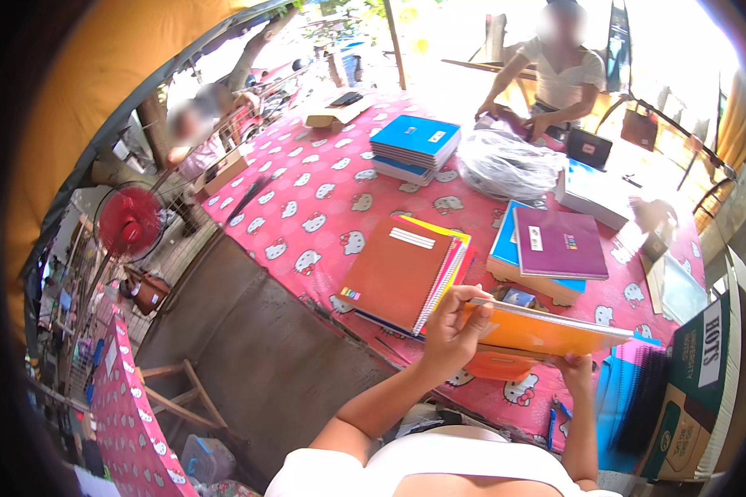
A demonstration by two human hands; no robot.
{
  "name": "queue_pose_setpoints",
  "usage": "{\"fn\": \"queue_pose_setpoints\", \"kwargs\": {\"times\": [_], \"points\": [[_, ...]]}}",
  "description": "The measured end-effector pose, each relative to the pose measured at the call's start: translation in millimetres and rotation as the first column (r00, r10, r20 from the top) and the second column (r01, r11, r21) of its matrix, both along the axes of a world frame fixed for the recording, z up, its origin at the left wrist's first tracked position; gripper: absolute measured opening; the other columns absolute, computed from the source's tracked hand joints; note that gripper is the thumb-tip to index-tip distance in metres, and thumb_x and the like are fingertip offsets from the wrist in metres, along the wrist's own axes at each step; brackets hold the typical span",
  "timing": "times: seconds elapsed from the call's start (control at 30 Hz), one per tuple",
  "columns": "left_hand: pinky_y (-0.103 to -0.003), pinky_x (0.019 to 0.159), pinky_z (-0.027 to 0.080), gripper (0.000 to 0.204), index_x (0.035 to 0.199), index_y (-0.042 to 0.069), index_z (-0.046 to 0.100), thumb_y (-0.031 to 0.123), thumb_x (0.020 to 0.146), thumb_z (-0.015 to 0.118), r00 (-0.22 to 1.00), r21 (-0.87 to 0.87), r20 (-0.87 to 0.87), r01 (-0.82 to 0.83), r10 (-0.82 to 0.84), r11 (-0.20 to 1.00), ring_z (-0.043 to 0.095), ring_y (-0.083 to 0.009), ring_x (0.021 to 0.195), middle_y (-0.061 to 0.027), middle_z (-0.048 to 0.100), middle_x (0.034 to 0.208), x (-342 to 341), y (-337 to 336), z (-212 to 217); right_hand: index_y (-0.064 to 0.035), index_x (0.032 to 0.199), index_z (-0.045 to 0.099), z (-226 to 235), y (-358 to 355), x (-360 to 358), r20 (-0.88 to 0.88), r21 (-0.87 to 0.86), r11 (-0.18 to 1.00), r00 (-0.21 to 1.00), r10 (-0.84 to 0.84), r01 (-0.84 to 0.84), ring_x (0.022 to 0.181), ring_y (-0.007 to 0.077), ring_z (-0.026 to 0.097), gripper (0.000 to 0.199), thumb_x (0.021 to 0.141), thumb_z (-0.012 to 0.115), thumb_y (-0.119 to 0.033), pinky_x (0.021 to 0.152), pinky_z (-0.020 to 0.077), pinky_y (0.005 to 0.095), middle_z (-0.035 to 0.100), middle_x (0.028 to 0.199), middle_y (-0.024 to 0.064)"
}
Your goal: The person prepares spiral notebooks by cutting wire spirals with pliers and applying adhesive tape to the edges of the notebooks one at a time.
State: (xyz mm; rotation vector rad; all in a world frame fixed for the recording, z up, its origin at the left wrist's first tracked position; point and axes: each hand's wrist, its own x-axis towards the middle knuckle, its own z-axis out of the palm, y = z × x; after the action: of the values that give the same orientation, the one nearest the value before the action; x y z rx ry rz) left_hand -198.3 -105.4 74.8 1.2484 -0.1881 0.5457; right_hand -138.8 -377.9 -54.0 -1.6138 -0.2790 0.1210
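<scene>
My left hand (456,327) pinches the left end of an orange notebook (551,331), which is tilted so that its edge faces up. My right hand (574,366) holds the same notebook from below at its right end. Under it, another orange notebook or folder (501,364) lies on the table. Just beyond my left hand is a stack of spiral notebooks with a brown cover (398,269) on top and yellow and pink ones beneath. A purple notebook (559,240) rests on blue-covered ones (506,248) beyond the held notebook.
The table has a pink patterned cloth (307,224). Blue notebooks (414,141) are stacked near crumpled clear plastic (506,161). A cardboard box (688,406) and blue spiral notebooks (626,398) stand at right. A person (559,79) handles the plastic across the table. A fan (130,221) is at left.
</scene>
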Motion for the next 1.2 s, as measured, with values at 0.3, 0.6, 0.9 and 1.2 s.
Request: {"fn": "queue_pose_setpoints", "kwargs": {"times": [0.3,0.6,0.9,1.2], "points": [[-0.039,0.104,0.035,0.073,0.134,0.003,0.023,0.016,0.082,0.073,0.945,0.191,-0.293,-0.089,0.144,0.978,0.041,-0.0212,0.122,-0.0130,0.038,0.129,-16,-9,-118,-0.0006,0.099,0.062,-25,-16,7,-0.085,0.170,0.982,0.992,0.093,-0.077,0.087,0.0153,0.063,0.021,0.079,0.067,0.004,0.076,0.0511,0.0301,0.065,0.093,0.0043],[-0.046,0.110,0.022,0.101,0.146,0.001,0.009,0.026,0.076,0.077,0.869,0.629,-0.090,-0.329,0.486,0.705,0.020,-0.0369,0.136,-0.0270,0.020,0.144,22,8,-118,0.0017,0.108,0.059,-39,38,-57,0.120,0.126,0.961,0.958,-0.261,0.246,0.091,0.0138,0.059,0.022,0.087,0.064,-0.004,0.083,0.0459,0.0281,0.064,0.102,0.0059],[-0.056,0.108,0.015,0.074,0.148,0.014,0.028,0.036,0.086,0.061,0.933,0.894,0.359,-0.337,-0.022,0.296,0.037,-0.0293,0.128,-0.0216,0.042,0.132,20,-83,-50,0.0013,0.105,0.059,-14,-63,-22,0.242,-0.625,0.761,0.970,-0.023,0.174,0.101,0.0334,0.059,0.033,0.076,0.073,-0.009,0.089,0.0441,0.0416,0.061,0.107,0.0185],[-0.048,0.103,0.027,0.017,0.096,0.014,0.071,0.019,0.080,0.068,0.964,0.858,0.254,-0.188,-0.078,0.478,0.056,-0.0201,0.101,-0.0032,0.063,0.101,32,-89,-48,0.0006,0.088,0.060,-63,-209,29,0.430,-0.881,-0.008,0.794,-0.430,0.473,0.086,0.0372,0.062,0.027,0.075,0.074,-0.019,0.072,0.0483,0.0457,0.061,0.087,0.0187]]}}
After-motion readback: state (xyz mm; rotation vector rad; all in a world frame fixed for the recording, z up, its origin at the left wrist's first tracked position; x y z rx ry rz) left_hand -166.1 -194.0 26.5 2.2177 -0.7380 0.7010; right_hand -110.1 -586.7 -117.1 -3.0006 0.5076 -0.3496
